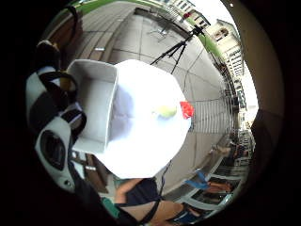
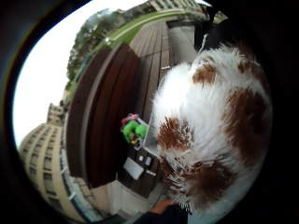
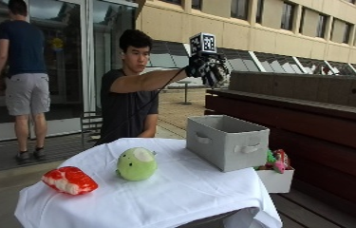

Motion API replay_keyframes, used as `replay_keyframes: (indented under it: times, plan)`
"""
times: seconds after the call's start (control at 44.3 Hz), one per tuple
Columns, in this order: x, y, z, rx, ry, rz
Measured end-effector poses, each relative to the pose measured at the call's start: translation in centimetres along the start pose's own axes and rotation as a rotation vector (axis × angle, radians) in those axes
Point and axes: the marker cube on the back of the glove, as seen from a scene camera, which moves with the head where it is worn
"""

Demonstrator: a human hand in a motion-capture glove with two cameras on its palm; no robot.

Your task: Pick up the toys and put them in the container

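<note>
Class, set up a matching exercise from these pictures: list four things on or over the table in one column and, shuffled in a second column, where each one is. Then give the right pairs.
Things:
1. green round toy
2. red and white toy
3. grey container
4. brown and white furry toy

Places:
A. held in the gloved right hand, high above the table
B. at the table's edge, nearest the camera
C. middle of the white tablecloth
D. on the table, beside the wooden bench

Pairs: 1-C, 2-B, 3-D, 4-A
</note>
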Motion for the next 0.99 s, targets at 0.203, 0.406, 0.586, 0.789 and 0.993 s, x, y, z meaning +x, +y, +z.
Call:
replay_keyframes:
  times: [0.203,0.406,0.586,0.789,0.993]
  plan:
    - [-2.6,0.2,2.8,-0.011,-0.013,-0.06]
    - [-1.8,-0.2,5.7,-0.121,-0.019,-0.099]
    - [-0.8,0.0,5.9,-0.082,-0.064,-0.12]
    - [3.2,0.2,3.8,-0.017,0.003,-0.099]
    - [10.7,0.1,1.8,0.023,0.031,-0.001]
